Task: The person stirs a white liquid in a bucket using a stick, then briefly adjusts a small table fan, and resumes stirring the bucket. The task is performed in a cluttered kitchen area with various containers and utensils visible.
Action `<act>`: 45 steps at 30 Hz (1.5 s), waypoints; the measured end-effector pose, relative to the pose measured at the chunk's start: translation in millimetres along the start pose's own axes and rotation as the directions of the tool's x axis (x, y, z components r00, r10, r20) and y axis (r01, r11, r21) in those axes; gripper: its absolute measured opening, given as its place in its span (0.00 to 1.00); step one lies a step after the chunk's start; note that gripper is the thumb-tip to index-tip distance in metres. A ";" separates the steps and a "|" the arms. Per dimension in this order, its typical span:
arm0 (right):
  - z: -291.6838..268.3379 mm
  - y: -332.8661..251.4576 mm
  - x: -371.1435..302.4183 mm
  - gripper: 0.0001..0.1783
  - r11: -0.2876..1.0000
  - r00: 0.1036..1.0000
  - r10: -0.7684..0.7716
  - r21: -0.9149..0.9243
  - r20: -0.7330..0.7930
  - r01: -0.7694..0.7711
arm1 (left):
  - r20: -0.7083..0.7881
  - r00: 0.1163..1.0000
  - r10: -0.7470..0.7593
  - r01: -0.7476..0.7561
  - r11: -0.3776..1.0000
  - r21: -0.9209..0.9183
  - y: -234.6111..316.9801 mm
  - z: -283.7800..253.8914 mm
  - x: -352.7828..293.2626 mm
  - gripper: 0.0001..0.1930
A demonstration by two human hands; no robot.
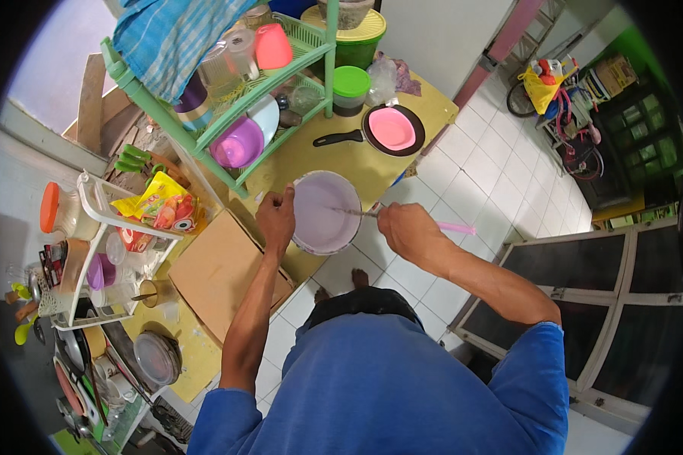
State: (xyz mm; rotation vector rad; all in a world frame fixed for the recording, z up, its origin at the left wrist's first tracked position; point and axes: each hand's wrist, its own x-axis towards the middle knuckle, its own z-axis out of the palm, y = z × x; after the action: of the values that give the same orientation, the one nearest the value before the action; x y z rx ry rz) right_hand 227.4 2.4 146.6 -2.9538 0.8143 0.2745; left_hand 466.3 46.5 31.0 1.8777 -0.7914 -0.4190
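Observation:
In front of me a round white pot (348, 186) stands at the edge of the yellow table, with something smooth and pale lilac inside. My left hand (276, 218) is closed on the pot's left rim, thumb uppermost. A utensil with a pink handle (457, 227) and a thin metal shaft passes through my closed right hand (411, 233). Its shaft reaches over the right rim, and its tip lies inside the pot, too indistinct to name its shape. A brown cardboard sheet or box (224, 265) lies just left of my left forearm.
On the yellow table (296, 163), a black frying pan (416, 121) holds a pink bowl (391, 127). A green plastic rack (205, 144) with kitchenware rises at the back left. A white rack (91, 201) stands left, near a lidded round container (157, 356). White floor tiles (478, 174) lie right.

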 end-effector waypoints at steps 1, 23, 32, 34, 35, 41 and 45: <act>-0.3 -1.5 -4.7 0.08 0.999 0.999 0.004 0.032 0.047 -0.005 | 0.004 1.000 0.009 -0.009 1.000 0.001 1.9 0.6 -1.8 0.24; 5.5 9.9 -18.9 0.08 0.969 0.997 0.082 0.234 0.013 -0.082 | 0.021 0.998 0.058 -0.059 0.994 0.093 22.7 16.8 -22.9 0.23; 5.6 30.3 -8.8 0.08 0.975 0.982 0.187 0.113 0.032 -0.189 | 0.005 0.990 0.140 -0.140 0.986 0.094 27.3 19.3 -24.7 0.23; 5.0 27.1 -14.4 0.09 0.980 0.985 0.156 0.114 0.072 -0.163 | 0.011 0.993 0.114 -0.115 0.988 0.101 28.2 18.2 -25.5 0.24; 4.5 25.1 -17.8 0.08 0.981 0.990 0.124 0.145 0.062 -0.132 | 0.015 0.994 0.112 -0.113 0.990 0.083 29.8 21.3 -21.8 0.24; 14.2 18.5 -8.9 0.07 0.963 0.996 0.084 0.254 0.026 -0.088 | -0.010 0.992 0.128 -0.126 0.986 0.110 15.1 15.4 -20.1 0.23; 5.3 22.7 2.8 0.06 0.969 0.978 0.168 0.203 -0.124 -0.141 | -0.010 0.997 0.071 -0.070 0.996 0.054 12.2 11.1 -19.9 0.22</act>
State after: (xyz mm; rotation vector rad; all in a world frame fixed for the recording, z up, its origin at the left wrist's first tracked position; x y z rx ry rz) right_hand 217.3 -17.9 140.5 -2.7556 1.0279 -0.0068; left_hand 441.1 49.4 36.0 1.8940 -0.8661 -0.3449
